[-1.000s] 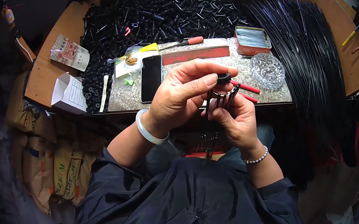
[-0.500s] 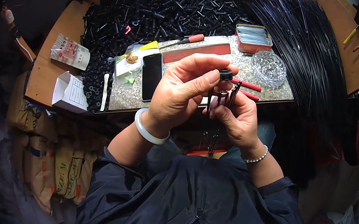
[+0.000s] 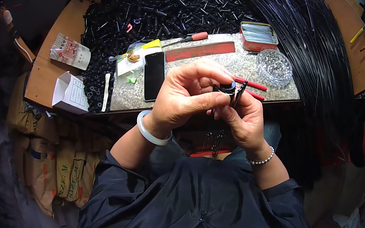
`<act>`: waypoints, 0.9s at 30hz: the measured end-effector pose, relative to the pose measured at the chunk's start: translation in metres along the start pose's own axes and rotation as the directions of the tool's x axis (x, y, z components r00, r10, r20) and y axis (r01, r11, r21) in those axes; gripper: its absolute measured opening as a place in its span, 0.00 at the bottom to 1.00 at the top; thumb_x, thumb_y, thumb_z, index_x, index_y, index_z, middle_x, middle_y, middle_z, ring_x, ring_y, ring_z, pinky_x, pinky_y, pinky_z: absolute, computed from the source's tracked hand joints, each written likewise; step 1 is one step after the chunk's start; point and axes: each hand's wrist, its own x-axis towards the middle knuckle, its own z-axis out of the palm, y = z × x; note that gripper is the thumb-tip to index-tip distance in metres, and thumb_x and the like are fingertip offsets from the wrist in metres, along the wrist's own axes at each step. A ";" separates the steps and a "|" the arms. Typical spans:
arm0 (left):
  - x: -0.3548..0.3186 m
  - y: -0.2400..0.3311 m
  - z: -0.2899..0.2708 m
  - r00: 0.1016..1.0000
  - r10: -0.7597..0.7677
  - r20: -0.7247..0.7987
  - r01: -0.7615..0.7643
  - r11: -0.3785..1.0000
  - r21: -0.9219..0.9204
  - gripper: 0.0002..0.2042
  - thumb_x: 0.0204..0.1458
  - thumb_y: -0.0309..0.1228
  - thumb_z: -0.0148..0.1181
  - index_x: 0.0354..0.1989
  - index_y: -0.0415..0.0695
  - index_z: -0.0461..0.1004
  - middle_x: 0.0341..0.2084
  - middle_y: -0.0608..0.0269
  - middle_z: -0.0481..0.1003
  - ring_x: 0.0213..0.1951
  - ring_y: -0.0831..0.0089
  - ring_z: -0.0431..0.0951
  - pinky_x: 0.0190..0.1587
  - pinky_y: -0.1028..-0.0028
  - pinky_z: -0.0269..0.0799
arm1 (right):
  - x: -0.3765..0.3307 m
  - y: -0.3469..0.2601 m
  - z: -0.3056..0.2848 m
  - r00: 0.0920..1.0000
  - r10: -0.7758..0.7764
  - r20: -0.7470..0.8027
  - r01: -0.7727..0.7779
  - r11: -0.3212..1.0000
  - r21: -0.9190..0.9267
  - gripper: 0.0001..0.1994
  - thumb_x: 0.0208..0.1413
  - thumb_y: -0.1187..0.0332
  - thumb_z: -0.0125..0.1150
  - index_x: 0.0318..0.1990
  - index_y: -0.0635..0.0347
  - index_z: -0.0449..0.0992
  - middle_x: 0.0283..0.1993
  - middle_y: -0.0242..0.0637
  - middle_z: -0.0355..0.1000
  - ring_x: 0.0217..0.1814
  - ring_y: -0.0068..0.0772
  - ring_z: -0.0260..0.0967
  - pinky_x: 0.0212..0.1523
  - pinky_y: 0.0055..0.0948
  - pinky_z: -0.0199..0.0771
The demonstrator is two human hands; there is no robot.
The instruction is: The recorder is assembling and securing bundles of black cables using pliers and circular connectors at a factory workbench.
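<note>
Above the front edge of the worktable, my left hand (image 3: pixel 181 90) pinches a small round black plastic piece (image 3: pixel 227 88) between thumb and fingers. Close against it, my right hand (image 3: pixel 247 123) is closed around a bunch of thin black rods (image 3: pixel 240 93), whose upper ends reach up beside the round piece. Dark lengths with small shiny bits (image 3: pixel 217 140) hang beneath my hands. My fingers partly hide where the piece and the rods meet, so I cannot tell whether they are joined. Just beyond my right hand lie red handles (image 3: pixel 254 85) of a tool.
Black tubular parts (image 3: pixel 159 13) heap across the back, with long black rods (image 3: pixel 313 44) at right. On the speckled board are a phone (image 3: pixel 153 77), a red-handled screwdriver (image 3: pixel 199 36), a tin of thin pins (image 3: pixel 257 45) and a glass dish (image 3: pixel 272 80). A white box (image 3: pixel 73 94) stands left.
My left hand has lowered the round black piece and tilted it, bringing it down among the rods in my right hand. My right hand has hardly moved.
</note>
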 end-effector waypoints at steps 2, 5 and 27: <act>0.000 0.002 0.002 1.000 0.012 -0.005 -0.012 1.000 0.019 0.13 0.42 0.21 0.63 0.38 0.38 0.73 0.39 0.53 0.70 0.42 0.69 0.72 0.48 0.72 0.67 | 0.000 -0.002 -0.001 0.999 0.005 0.039 -0.004 1.000 -0.024 0.13 0.54 0.65 0.59 0.42 0.65 0.70 0.31 0.32 0.71 0.34 0.20 0.68 0.39 0.21 0.69; -0.003 0.003 0.004 0.999 0.048 0.017 -0.048 0.998 0.043 0.12 0.42 0.21 0.63 0.37 0.37 0.74 0.39 0.52 0.72 0.43 0.68 0.72 0.48 0.72 0.68 | 0.001 -0.001 -0.005 0.993 -0.027 0.118 0.008 0.988 0.153 0.09 0.54 0.69 0.58 0.40 0.62 0.69 0.35 0.29 0.70 0.39 0.16 0.65 0.42 0.19 0.66; -0.006 0.003 0.002 0.998 0.061 -0.013 -0.061 0.998 0.000 0.10 0.43 0.13 0.58 0.35 0.34 0.74 0.36 0.53 0.71 0.29 0.72 0.76 0.27 0.81 0.72 | 0.010 0.000 -0.011 0.956 0.216 0.198 -0.287 0.828 0.482 0.08 0.46 0.72 0.65 0.30 0.62 0.71 0.28 0.35 0.70 0.34 0.32 0.70 0.42 0.37 0.74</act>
